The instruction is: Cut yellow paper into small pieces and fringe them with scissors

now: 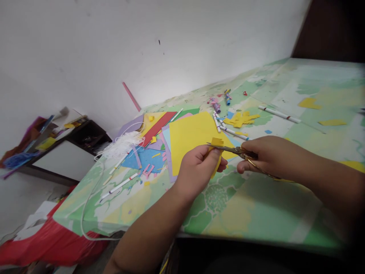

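Hands close together: pinching yellow strip (217,143) with left hand (199,167), clamping scissors (232,149) in right hand (266,154), blades touching it. Likely handling light, floppy, tear-prone; gripping best near the cut.

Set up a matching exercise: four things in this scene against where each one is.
1 scissors
2 fringed yellow piece
3 pink strip
4 white string

a leaning on the wall
b in the left hand
c in the right hand
d heaped beside the red strip

Pairs: 1-c, 2-b, 3-a, 4-d
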The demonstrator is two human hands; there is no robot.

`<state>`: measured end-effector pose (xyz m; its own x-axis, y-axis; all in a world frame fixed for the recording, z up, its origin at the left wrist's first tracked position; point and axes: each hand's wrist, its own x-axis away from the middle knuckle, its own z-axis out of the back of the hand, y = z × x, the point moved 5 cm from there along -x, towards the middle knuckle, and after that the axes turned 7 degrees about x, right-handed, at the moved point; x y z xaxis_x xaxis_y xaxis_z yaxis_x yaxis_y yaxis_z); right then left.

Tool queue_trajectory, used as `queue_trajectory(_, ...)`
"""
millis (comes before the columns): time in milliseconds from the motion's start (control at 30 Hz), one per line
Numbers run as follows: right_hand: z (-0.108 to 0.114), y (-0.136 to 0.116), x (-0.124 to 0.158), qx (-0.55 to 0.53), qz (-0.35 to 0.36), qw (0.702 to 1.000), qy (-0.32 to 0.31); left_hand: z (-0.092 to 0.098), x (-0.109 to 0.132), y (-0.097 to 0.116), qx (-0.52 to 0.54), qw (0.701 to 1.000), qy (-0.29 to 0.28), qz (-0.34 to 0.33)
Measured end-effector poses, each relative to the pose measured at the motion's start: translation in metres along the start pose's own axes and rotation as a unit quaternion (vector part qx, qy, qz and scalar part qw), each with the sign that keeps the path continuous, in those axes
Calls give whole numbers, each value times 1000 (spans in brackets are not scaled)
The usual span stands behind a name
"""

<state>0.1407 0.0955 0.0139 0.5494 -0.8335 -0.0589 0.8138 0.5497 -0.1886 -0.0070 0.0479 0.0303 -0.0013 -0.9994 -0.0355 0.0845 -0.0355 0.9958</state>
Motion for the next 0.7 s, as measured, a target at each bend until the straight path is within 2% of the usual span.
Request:
queue_trajectory(167, 1, 2, 0, 0, -12, 1000, -13, 0, -2, -2, 13, 1000, -8, 0)
queue_trajectory(433, -4, 4, 1, -8, 31, 999, -4, 2, -2, 2, 0, 1000, 18, -23)
queue_trajectory(700, -3, -2, 3, -9, 35, 999, -5, -1, 1, 2, -24, 998, 10, -49)
